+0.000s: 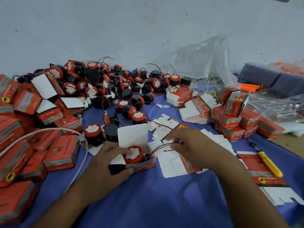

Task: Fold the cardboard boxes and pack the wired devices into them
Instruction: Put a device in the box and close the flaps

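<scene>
A red open box (143, 164) sits low in the middle of the blue cloth (164, 195), its white lid flap (133, 135) standing upright at the back. Inside it lies a device (133, 154) with a red rim and a white face turned upward. The left hand (105, 163) grasps the box from the left, fingers curled along its front wall and the thumb resting on the device's white face. A red and black wire (158, 147) runs out of the box to the right, where the right hand (190, 145) pinches it between its fingertips, above a flat box blank (176, 165).

Just behind the box lies a heap of loose devices (115, 86), reaching back to the pale wall (115, 30). Folded boxes (60, 153) crowd the left side, with a white cable (80, 163) looping across them. More closed boxes are stacked at the right (230, 117), with a crumpled plastic bag (197, 60) behind them. A yellow-handled screwdriver (269, 163) lies to the right of the right forearm.
</scene>
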{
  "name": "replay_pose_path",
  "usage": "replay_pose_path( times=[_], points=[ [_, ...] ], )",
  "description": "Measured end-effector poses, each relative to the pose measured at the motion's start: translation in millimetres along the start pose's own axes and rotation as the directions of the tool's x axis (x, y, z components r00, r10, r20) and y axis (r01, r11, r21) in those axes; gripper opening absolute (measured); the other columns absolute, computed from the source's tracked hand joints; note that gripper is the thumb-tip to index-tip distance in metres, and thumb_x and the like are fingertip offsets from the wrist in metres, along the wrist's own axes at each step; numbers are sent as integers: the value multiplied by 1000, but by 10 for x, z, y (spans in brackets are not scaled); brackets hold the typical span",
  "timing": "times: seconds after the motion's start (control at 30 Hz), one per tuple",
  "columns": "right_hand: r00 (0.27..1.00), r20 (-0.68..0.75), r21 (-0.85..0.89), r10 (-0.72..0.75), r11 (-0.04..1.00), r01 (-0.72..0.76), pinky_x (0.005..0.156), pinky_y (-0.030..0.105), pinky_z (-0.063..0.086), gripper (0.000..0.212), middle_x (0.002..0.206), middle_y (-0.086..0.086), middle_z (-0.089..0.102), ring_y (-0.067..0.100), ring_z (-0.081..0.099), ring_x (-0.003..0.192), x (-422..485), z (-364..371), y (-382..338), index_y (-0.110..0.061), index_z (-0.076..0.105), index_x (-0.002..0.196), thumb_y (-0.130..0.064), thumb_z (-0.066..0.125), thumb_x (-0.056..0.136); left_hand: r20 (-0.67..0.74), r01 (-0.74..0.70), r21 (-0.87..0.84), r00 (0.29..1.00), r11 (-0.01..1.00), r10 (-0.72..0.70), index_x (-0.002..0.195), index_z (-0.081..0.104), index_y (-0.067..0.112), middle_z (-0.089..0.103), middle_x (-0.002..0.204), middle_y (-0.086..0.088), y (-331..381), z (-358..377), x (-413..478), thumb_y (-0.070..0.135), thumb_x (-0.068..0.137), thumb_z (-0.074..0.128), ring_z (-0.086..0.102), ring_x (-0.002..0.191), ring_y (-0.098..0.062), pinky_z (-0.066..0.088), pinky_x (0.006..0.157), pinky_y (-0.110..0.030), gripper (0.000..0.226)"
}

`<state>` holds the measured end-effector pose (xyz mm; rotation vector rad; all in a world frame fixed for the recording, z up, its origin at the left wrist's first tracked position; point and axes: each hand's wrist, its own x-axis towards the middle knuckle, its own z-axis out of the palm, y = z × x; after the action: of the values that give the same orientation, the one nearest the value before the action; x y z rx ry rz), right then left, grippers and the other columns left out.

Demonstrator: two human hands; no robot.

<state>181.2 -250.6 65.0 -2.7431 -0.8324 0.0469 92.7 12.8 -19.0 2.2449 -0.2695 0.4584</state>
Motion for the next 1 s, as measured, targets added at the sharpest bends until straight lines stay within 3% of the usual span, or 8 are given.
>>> replay_pose_path(
  times=[0.13,0.3,0.47,0.67,0.8,0.9,0.97,1.0],
  points=[
    [997,-71,34,-8,999,10,79,35,51,14,92,-6,70,11,60,83,-2,-29,-58,-28,67,91,-33,57,100,8,-9,3,1000,1000,9,125,55,43,42,127,25,33,-5,-4,44,76,75,44,121,8,35,94,-1,53],
    [971,-131,-219,-200,961,168,76,39,47,17,99,2,54,23,54,96,48,19,-350,-16,72,96,-18,55,98,33,-26,9,999,1000,26,124,60,46,37,129,29,11,28,-19,48,74,72,42,123,8,37,96,-3,51],
    [945,47,-201,-324,923,327,91,34,48,25,122,6,49,23,48,112,126,300,-756,-15,66,121,-12,58,98,18,-74,26,997,997,73,117,58,53,36,130,29,11,67,-12,52,76,76,41,121,10,39,92,-2,44],
    [939,-168,304,-300,890,339,90,23,51,26,108,2,72,9,65,99,79,104,-564,-11,73,113,-2,56,96,-27,-38,-32,999,999,37,114,65,46,45,127,15,-2,57,-19,48,74,71,48,119,4,45,92,-9,40],
    [957,-284,789,-53,554,265,80,37,62,11,81,2,76,20,77,80,78,113,-441,-17,71,91,-6,67,95,-43,-54,-24,998,998,53,113,66,47,44,123,24,-19,65,-16,46,75,72,48,116,9,42,90,-5,38],
    [951,-309,881,-18,372,293,82,31,60,14,96,7,76,25,76,91,138,222,-402,-14,68,101,-5,59,99,-33,-48,-9,998,999,48,115,67,45,44,123,25,-51,73,-17,42,79,79,47,118,8,42,91,-6,38],
    [956,-292,877,11,402,263,79,28,59,14,100,5,76,22,75,91,160,304,-374,-18,62,105,-7,54,102,-31,-43,-7,999,999,43,115,66,46,45,124,22,-61,80,-13,42,77,76,47,118,6,42,91,-6,39],
    [953,-303,823,32,512,245,76,28,59,13,99,1,77,18,75,89,173,334,-357,-23,59,104,-12,53,103,-32,-41,-9,999,999,41,115,66,46,45,124,20,-63,82,-8,42,77,74,47,118,6,41,92,-5,40]
  ],
)
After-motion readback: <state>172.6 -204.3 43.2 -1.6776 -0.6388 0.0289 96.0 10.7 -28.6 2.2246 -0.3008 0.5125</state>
